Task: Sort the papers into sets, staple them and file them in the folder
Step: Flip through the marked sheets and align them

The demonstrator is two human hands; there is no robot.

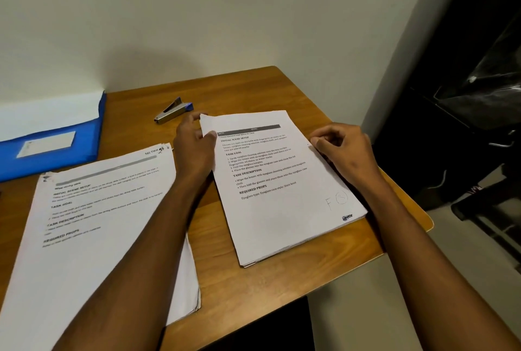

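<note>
Left hand (194, 139) grips the top-left corner of the right-hand paper stack (284, 184): thumb lies on the printed face, fingers curl behind the lifted corner. Right hand (345, 150) rests at the stack's right edge, fingers curled in, thumb and forefinger tips meeting at the edge of the paper; it appears to pinch the edge, though the contact is partly hidden by the knuckles.

The stack lies between the two hands, on the wooden desk (253, 280), turned slightly clockwise. Several sheets, edges not quite flush at the near corner. Top sheet shows printed headings and a handwritten "F" with a circled mark near its lower right.

Stapler (173, 112), grey with a blue end, lies on the desk just beyond the left hand's fingers, not touched.

Second paper stack (93, 238) lies to the left of the left forearm, which crosses over its right edge. Printed text on top, blurred; "SECTION" handwritten at its top right corner.

Blue folder (53, 136) lies well to the left of the left hand, at the far left of the desk against the wall (197, 18), with a white label on its cover and white paper showing at its top.
</note>
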